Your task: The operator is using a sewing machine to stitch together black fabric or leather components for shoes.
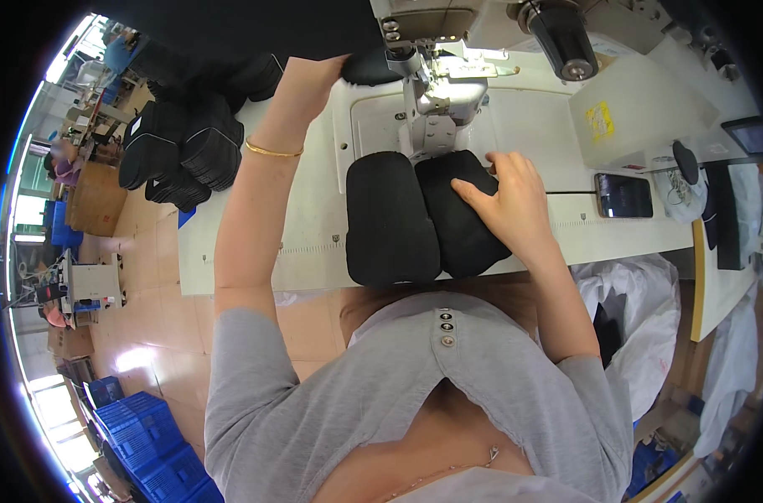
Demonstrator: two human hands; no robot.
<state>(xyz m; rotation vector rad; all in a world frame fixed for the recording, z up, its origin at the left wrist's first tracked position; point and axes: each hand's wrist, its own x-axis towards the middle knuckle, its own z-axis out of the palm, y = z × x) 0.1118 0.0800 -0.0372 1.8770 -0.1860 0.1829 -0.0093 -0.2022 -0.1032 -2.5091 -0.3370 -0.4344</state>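
Note:
Two thick black fabric pads lie side by side at the sewing machine's front: the left pad [390, 222] and the right pad [457, 222]. On the right pad's upper right edge rests my right hand [515, 197], its thumb stretched over the fabric and its fingers bent and apart from the thumb. The sewing machine [444, 105] stands just beyond, its lamp lighting the needle area. My left hand [318, 75] reaches past the machine's left side, next to another black fabric piece [371, 70]. A dark shape at the top hides its fingers, so its grip is unseen.
Stacks of black pads [184, 147] sit at the table's left end. A phone [623, 195] lies on the right, beside a clear bag [681, 194]. A white plastic bag [641, 310] hangs below the right edge. Blue crates [147, 436] stand on the floor at left.

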